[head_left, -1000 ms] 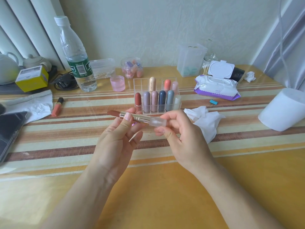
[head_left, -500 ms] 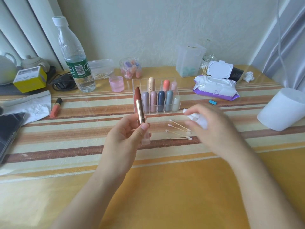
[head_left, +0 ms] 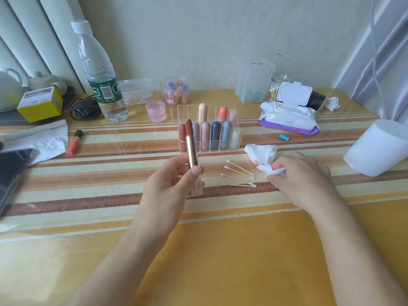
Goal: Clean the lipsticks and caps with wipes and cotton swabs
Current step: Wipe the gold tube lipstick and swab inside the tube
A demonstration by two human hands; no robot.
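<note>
**A:** What's each grip doing?

**B:** The left grip [head_left: 170,184] is clenched round an uncapped lipstick [head_left: 190,149] with a brown-red bullet, a gold metal sleeve and a frosted clear base. It holds the lipstick upright above the striped surface [head_left: 88,184], thumb pressed on the base. The right grip [head_left: 302,175] pinches a fold of the crumpled white wipe [head_left: 261,154], which lies on the surface.

**A:** A second ago both grips had that lipstick.

**B:** Yes, it was level between them. The right has let go and crossed to the wipe, and the left has turned the lipstick bullet-up.

**A:** Meaning?

**B:** I judge that wiping comes next: sleeve or base, with the bullet kept out of the way. It looks soft and would smear or snap under pressure.

**A:** And around them?

**B:** Four wooden-stemmed cotton swabs [head_left: 239,176] lie between the grips, untouched. Just behind the lipstick stands the clear acrylic organiser [head_left: 183,111] with capped lipsticks in pastel shades. The purple-and-white pack of wipes [head_left: 287,120] sits further back with its lid open.
</note>
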